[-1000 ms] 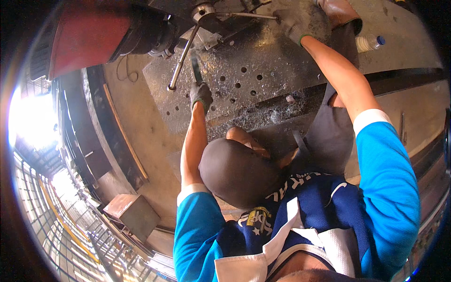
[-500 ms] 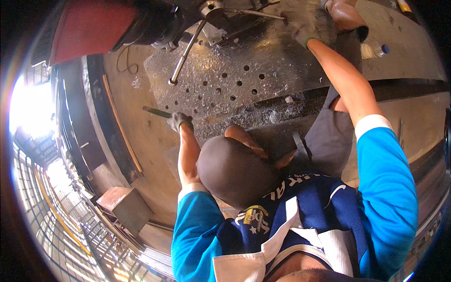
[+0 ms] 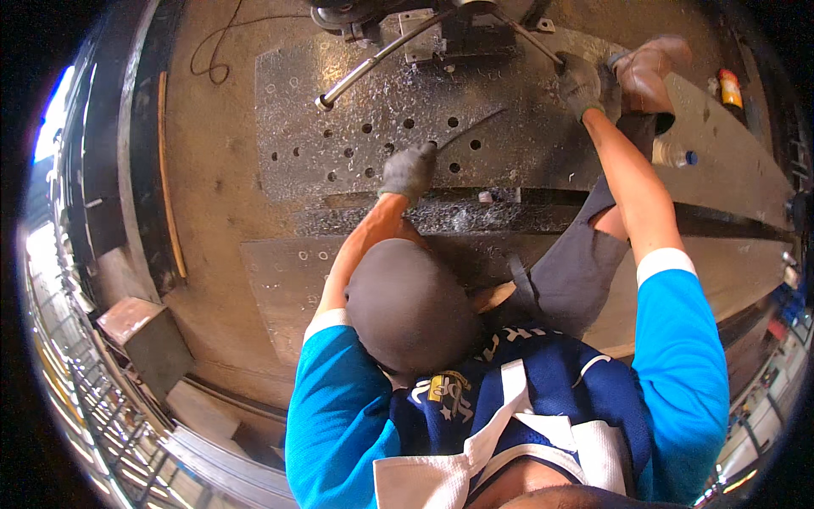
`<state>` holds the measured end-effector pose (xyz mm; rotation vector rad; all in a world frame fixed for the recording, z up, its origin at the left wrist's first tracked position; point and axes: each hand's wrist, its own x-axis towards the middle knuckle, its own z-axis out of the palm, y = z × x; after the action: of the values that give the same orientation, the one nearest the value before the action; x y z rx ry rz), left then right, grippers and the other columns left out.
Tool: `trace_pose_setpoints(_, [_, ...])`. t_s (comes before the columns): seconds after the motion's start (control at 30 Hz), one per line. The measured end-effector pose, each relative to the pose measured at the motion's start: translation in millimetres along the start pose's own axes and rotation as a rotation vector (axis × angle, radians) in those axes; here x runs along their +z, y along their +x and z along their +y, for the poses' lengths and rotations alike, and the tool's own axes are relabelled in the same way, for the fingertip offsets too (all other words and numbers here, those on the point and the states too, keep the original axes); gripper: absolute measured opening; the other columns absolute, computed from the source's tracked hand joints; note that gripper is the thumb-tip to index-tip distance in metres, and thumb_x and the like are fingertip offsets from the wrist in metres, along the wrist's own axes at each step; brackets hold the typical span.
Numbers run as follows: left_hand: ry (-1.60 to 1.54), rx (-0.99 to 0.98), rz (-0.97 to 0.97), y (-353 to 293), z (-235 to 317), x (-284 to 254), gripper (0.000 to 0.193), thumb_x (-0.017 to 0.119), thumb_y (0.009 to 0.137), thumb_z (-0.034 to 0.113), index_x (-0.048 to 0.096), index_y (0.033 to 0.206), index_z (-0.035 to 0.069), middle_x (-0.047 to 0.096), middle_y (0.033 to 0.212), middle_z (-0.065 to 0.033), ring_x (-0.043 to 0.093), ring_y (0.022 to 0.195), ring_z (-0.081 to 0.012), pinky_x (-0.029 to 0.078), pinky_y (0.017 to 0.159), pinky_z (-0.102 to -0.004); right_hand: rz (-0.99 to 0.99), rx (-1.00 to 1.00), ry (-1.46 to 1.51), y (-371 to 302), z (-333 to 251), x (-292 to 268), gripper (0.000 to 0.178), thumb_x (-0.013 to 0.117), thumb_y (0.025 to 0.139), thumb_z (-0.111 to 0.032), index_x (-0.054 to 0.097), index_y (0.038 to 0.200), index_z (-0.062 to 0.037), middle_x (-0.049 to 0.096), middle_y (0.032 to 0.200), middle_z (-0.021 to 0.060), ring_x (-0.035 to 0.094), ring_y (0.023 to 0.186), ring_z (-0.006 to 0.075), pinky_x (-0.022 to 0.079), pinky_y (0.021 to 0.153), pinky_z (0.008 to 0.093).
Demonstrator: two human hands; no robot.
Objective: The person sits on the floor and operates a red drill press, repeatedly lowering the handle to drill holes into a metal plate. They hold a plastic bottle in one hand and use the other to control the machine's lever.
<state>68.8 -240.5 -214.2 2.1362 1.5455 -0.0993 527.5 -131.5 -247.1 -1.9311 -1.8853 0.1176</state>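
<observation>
My left hand [image 3: 409, 172], in a grey work glove, is closed on a thin dark strip [image 3: 471, 125]. The strip reaches out to the right over a steel plate [image 3: 284, 102] with several round holes and scattered metal shavings. My right hand [image 3: 580, 85], also gloved, is closed around the outer end of a spoked machine handle's right lever [image 3: 532, 40]. A second bare metal lever [image 3: 369, 75] slants down left from the same hub at the top edge. What kind of tool the strip is, I cannot tell.
My knee [image 3: 407, 301] is bent close to the plate, and my brown boot [image 3: 649, 76] rests on its right part. A clear bottle [image 3: 670, 153] with a blue cap and an orange-yellow container [image 3: 730, 89] stand at right. A metal box [image 3: 144, 339] sits at lower left.
My left hand has moved right, over the holed plate, and the strip has swung from pointing left to pointing right. My right hand stays on the lever. The whole view has shifted.
</observation>
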Motion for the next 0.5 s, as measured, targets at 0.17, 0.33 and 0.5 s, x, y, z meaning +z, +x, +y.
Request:
trace_pose_setpoints(0.17, [-0.377,-0.707,0.407,-25,-125,-34,0.023,0.066,0.091,0.025,0.075,0.106,0.012,0.076,0.102,-0.0181,0.074,0.089,-0.0387,0.057,0.076,-0.0504,-0.013,-0.047,-0.175,10,-20,-30,0.034,0.052,0.102,-0.019,0.069,0.129,-0.0056,0.075,0.117,0.0142,0.072,0.098,0.0317,0.055,0.085,0.0429])
trace_pose_setpoints(0.33, [-0.175,-0.556,0.556,-90,-180,-29,0.019,0.064,0.094,0.020,0.075,0.108,0.012,0.075,0.098,-0.0137,0.072,0.086,-0.0378,0.056,0.076,-0.0471,-0.105,0.169,-0.133,10,-44,-50,0.035,0.060,0.095,-0.020,0.071,0.126,-0.0062,0.073,0.119,0.0152,0.070,0.105,0.0318,0.054,0.090,0.0407])
trace_pose_setpoints(0.5, [-0.198,0.103,0.253,-41,-22,8,0.036,0.054,0.099,0.020,0.062,0.134,0.022,0.071,0.115,-0.0185,0.073,0.094,-0.0396,0.059,0.075,-0.0523,-0.029,0.034,-0.113,11,-39,-52,0.032,0.060,0.094,-0.020,0.073,0.120,-0.0052,0.074,0.111,0.0162,0.071,0.098,0.0323,0.053,0.082,0.0408])
